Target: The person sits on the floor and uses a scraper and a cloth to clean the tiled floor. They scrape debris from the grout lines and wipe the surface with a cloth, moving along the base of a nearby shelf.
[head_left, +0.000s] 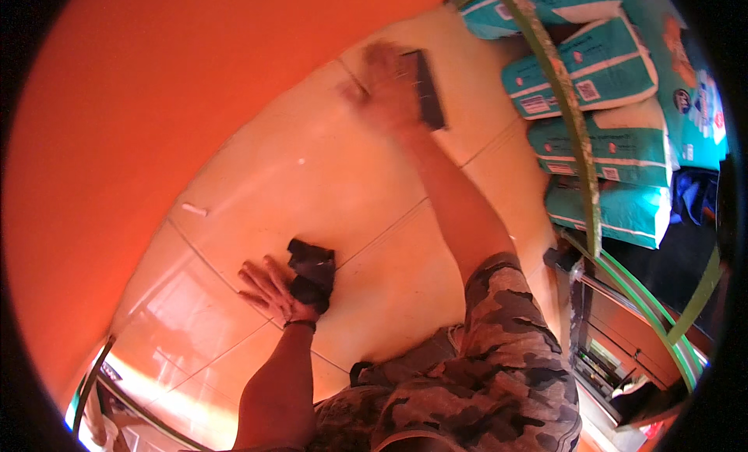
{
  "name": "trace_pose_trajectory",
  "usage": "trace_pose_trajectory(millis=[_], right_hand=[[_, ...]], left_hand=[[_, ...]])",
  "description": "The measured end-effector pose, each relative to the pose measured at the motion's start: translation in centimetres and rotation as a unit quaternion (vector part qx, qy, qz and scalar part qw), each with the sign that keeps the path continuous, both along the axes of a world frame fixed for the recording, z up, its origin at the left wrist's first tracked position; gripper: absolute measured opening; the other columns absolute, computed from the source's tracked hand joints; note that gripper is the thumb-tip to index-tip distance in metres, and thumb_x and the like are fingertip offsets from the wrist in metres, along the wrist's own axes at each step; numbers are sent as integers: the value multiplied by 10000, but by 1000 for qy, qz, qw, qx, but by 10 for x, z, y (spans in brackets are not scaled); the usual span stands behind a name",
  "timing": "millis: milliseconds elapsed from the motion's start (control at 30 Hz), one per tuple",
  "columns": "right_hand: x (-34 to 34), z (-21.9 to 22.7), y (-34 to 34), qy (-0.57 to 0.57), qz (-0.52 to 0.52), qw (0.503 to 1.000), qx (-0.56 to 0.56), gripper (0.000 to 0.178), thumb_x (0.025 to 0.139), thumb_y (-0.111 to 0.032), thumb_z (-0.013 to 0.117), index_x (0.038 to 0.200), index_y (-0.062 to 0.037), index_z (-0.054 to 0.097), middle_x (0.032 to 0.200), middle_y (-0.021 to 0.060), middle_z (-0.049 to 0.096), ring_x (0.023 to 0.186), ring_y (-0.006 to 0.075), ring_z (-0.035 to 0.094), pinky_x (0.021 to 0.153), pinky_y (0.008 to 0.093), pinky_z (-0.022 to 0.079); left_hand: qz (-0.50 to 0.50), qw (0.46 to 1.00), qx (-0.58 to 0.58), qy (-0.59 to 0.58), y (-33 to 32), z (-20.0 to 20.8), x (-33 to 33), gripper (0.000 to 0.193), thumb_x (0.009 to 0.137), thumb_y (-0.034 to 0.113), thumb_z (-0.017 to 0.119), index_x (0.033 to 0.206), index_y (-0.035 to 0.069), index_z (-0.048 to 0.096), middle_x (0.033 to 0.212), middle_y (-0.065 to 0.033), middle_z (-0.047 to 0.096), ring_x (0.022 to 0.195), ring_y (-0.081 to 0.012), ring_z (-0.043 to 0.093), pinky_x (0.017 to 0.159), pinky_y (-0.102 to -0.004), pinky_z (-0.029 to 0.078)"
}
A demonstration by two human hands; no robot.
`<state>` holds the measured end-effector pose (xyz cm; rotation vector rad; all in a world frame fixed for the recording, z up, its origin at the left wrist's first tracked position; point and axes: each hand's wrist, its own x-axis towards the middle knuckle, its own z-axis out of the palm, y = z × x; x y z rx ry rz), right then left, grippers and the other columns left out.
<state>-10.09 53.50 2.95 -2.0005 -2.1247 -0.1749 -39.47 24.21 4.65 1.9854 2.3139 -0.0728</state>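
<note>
My left hand [269,290] rests low over the tiled floor [249,187], its fingers spread apart and nothing in them. Right beside it, against the thumb side, lies a crumpled black thing [313,266] whose kind I cannot make out. Farther off, my right hand [386,90] reaches out across the tiles, smeared by motion. A dark, flat rectangular piece [430,91] lies along its right side. Whether the right hand touches or grips that piece is not clear.
An orange wall [179,86] rises along the left and far side. To the right, teal plastic packs [584,74] are stacked behind a worn curved bar [573,109]. A small pale stick-like bit [195,210] lies near the wall. Metal frame parts [580,284] stand at lower right.
</note>
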Motion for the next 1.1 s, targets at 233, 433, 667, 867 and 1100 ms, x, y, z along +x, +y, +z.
trace_pose_trajectory(millis=[233, 433, 667, 867, 1100], right_hand=[[56, 15, -23, 76, -138, 987, 18, 803, 943, -612, 444, 1458, 1, 378, 1554, 209, 319, 1467, 348, 247, 1177, 581, 159], [17, 34, -104, 68, 89, 991, -75, 804, 931, -607, 480, 1454, -3, 388, 1560, 212, 292, 1467, 365, 223, 1178, 573, 135], [17, 32, -93, 18, 89, 994, -64, 838, 880, -635, 541, 1429, -12, 427, 1533, 193, 354, 1455, 375, 250, 1179, 569, 167], [-5, 31, -59, 102, 71, 991, -49, 764, 909, -631, 511, 1430, -78, 434, 1558, 133, 331, 1477, 310, 227, 1202, 524, 124], [40, 46, -157, 101, 71, 986, -110, 728, 899, -559, 574, 1412, -53, 467, 1545, 147, 358, 1474, 311, 247, 1204, 530, 118]], left_hand=[[-4, 999, 27, -26, 2, -6, 4, 789, 935, 560, 435, 1581, 233, 120, 1653, -136, 12, 1525, -334, -5, 1191, -592, -43], [13, 999, 12, -46, 0, -3, 0, 777, 946, 564, 425, 1582, 258, 101, 1654, -130, 1, 1525, -332, -8, 1191, -591, -44], [-16, 1000, 10, 23, 4, 2, 0, 919, 880, 605, 528, 1586, 193, 109, 1645, -162, 54, 1522, -349, 13, 1192, -590, -21], [-15, 1000, -13, 18, -3, -3, 0, 945, 866, 607, 545, 1585, 173, 110, 1641, -182, 31, 1521, -355, -16, 1188, -599, -26], [-14, 1000, -15, 3, -6, -7, -6, 1036, 796, 614, 626, 1587, 196, 104, 1644, -176, 16, 1521, -350, -21, 1190, -598, -23]])
